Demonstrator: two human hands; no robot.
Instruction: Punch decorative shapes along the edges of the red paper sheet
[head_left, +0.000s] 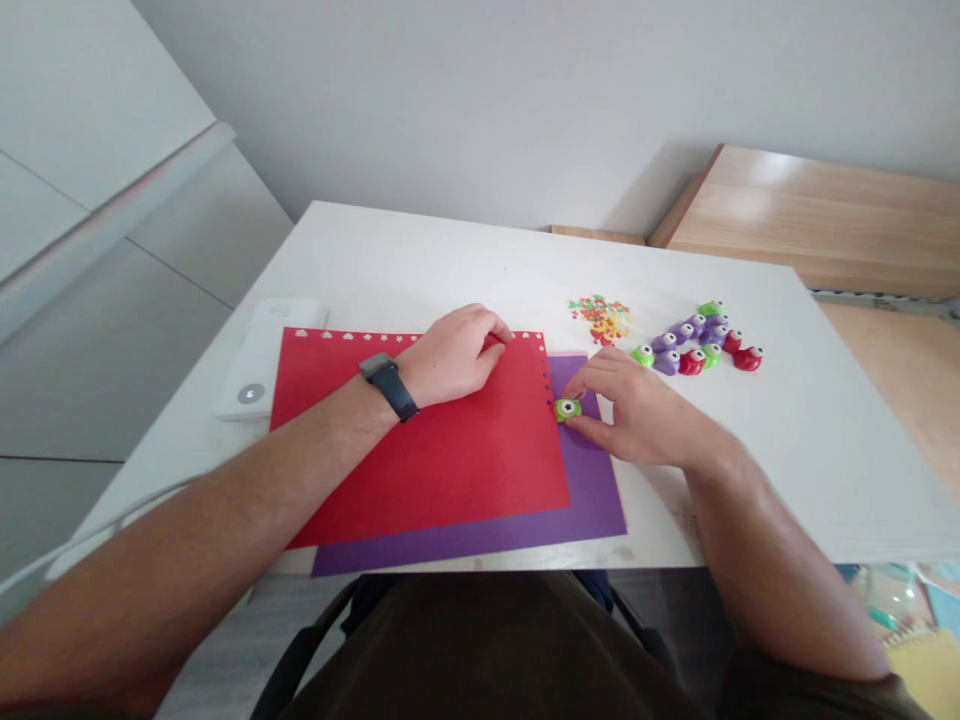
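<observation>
A red paper sheet [420,440] lies on a purple sheet [592,490] on the white table [787,460]. Small shapes are punched along the red sheet's top and right edges. My left hand [454,352], with a dark watch on the wrist, rests curled on the red sheet near its top right corner, fingers closed and pressing down. My right hand [637,410] pinches a small green paper punch [567,408] at the red sheet's right edge.
A cluster of several green, purple and red punches [701,342] sits right of my hands. A pile of coloured paper cut-outs [601,318] lies behind them. A white box-like device [262,365] is at the left. A wooden surface [817,215] stands beyond the table.
</observation>
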